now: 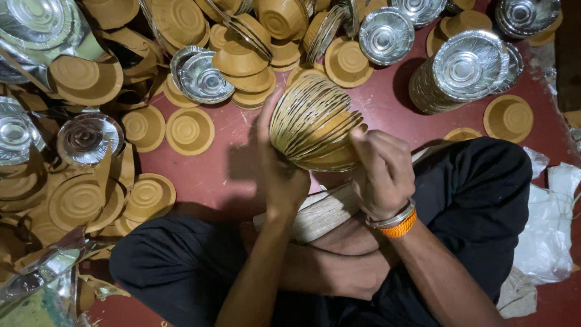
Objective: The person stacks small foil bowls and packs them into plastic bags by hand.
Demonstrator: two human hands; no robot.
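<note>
Dim, warm indoor light; shadows pool at lower frame and under the left hand [279,175]. Glare on the foil bowls [471,65]. Left hand motion-blurred; corners soft, slightly bowed.

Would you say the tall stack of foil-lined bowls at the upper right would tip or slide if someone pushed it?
Probably yes: the stack of bowls leans already, so a push may topple it. It looks light, thin paper and foil, so it may slide on the red floor.

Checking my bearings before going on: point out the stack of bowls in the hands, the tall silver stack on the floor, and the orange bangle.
held stack of bowls [311,124], head view, on its ribbed edges.
tall silver stack [466,69], head view, on the top bowl's inside.
orange bangle [400,227], head view, on the band at the right wrist.
</note>
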